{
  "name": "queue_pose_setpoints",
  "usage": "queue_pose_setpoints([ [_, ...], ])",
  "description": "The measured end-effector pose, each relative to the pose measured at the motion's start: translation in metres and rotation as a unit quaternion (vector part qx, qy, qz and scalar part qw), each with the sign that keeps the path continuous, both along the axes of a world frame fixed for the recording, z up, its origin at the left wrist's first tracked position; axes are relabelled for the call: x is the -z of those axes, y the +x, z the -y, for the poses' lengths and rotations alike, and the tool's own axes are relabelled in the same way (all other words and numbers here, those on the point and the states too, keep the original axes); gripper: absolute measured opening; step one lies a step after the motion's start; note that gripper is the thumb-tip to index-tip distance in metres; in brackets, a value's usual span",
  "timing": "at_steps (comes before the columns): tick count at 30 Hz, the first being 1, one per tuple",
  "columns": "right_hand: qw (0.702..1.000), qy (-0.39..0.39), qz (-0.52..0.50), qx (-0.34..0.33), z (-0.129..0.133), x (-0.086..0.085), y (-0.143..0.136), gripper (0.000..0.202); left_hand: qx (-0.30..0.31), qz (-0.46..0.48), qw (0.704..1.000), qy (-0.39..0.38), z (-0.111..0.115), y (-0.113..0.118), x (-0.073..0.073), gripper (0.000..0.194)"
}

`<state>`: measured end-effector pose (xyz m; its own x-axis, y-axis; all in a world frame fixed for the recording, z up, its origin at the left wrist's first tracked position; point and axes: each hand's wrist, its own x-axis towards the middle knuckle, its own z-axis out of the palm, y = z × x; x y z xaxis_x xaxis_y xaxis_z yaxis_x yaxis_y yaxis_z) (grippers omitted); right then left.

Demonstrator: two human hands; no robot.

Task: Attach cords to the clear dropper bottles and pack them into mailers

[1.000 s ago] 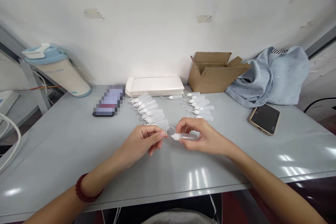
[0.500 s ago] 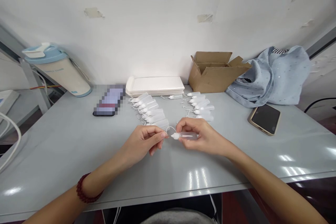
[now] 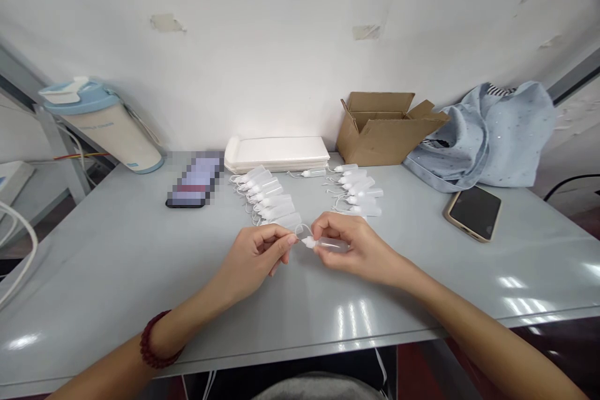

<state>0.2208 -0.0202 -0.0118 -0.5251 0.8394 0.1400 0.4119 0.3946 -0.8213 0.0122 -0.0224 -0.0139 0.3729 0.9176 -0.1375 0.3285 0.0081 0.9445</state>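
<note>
A small translucent squeeze bottle [image 3: 334, 245] with a white pointed tip lies on its side in my right hand [image 3: 359, 244], held between thumb and fingers. Its tip points left, at my left hand [image 3: 262, 253]. There, thumb and forefinger are pinched on a thin pin-like piece in line with the tip; most of it is hidden by the fingertips. A thin white cord [image 3: 304, 225] loops between the bottle's neck and my left fingertips. Just beyond the hands, more such bottles lie in a left row [image 3: 276, 201] and a right row [image 3: 359, 185], with cords trailing left.
White flat trays [image 3: 281, 150] are stacked against the wall, a lone bottle [image 3: 314, 173] before them. Right of these stand an open cardboard box [image 3: 379, 140], a blue cloth bag [image 3: 506, 137] and a phone [image 3: 473, 212]. Leftward are another phone [image 3: 197, 181] and a tumbler [image 3: 107, 131].
The bottle and my right hand have shifted slightly left, bringing the tip a little nearer to my left fingertips. Both grips look the same. The bottle rows have not moved.
</note>
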Motion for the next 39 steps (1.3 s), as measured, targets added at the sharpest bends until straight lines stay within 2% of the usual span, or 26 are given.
queue_pose_setpoints([
  [9, 1.0, 0.019, 0.006, -0.005, 0.001, -0.001, -0.002, 0.009, 0.017, 0.002, 1.0, -0.022, -0.002, 0.001, 0.002, 0.028],
  [13, 1.0, -0.008, 0.009, 0.0, 0.002, -0.004, -0.003, 0.01, 0.021, 0.02, 0.999, -0.043, -0.004, 0.0, -0.002, 0.029],
  [18, 0.999, -0.03, 0.008, 0.006, 0.001, -0.012, 0.001, 0.012, -0.004, 0.005, 1.0, -0.013, -0.005, -0.004, -0.004, 0.029],
  [22, 0.998, -0.034, 0.046, 0.017, -0.001, -0.013, 0.006, 0.019, -0.038, -0.001, 0.999, 0.012, -0.008, -0.008, -0.004, 0.031],
  [25, 0.998, -0.01, 0.056, 0.008, 0.0, -0.012, 0.005, 0.026, -0.038, -0.007, 0.999, 0.016, -0.009, -0.009, -0.003, 0.03],
  [31, 0.994, 0.088, 0.062, -0.011, 0.002, -0.004, 0.0, 0.026, -0.026, -0.008, 1.0, 0.009, -0.008, -0.008, 0.0, 0.03],
  [39, 0.991, 0.119, 0.05, -0.027, 0.004, 0.004, -0.002, 0.025, -0.017, 0.012, 1.0, -0.003, -0.006, -0.009, 0.003, 0.028],
])
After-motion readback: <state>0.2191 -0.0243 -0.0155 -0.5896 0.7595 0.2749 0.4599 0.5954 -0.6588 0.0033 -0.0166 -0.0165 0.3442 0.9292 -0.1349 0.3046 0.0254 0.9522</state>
